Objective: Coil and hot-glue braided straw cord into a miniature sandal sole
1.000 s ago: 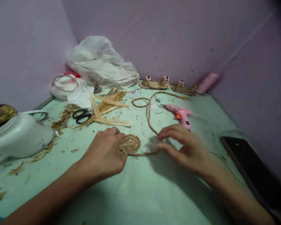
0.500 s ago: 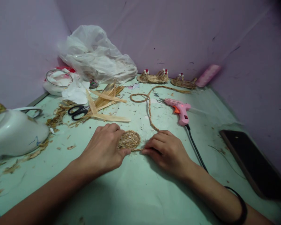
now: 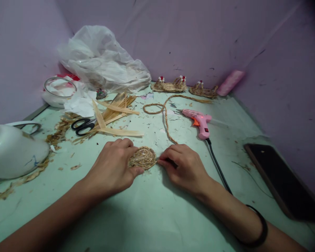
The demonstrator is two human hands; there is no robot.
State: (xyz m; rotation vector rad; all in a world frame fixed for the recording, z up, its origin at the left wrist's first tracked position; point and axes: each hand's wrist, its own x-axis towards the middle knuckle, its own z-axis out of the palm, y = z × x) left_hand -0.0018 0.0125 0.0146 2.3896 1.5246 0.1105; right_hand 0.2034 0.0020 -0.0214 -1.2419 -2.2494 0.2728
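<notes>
Flat on the pale green table lies an oval coil of braided straw rope (image 3: 144, 158). My left hand (image 3: 118, 159) is closed on the coil's left side, thumb at its lower edge and fingers along the top. At the coil's right edge, my right hand (image 3: 182, 164) pinches the loose rope where it leaves the coil. From under that hand the braided rope (image 3: 167, 126) runs up the table, makes a loop and ends in a frayed tip at the back. A pink glue gun (image 3: 199, 120) rests to the right of the rope.
Black-handled scissors (image 3: 82, 126) and dry straw strips (image 3: 115, 112) lie at the left. A white pot-like vessel (image 3: 18, 150) stands at the left edge. Behind are a plastic bag (image 3: 105, 63) and small woven sandals (image 3: 170, 86). A dark phone (image 3: 278, 178) is at the right.
My right hand has drawn the rope up from below the coil to its right edge, closer against it. My left hand still holds the coil. The whole view has shifted slightly.
</notes>
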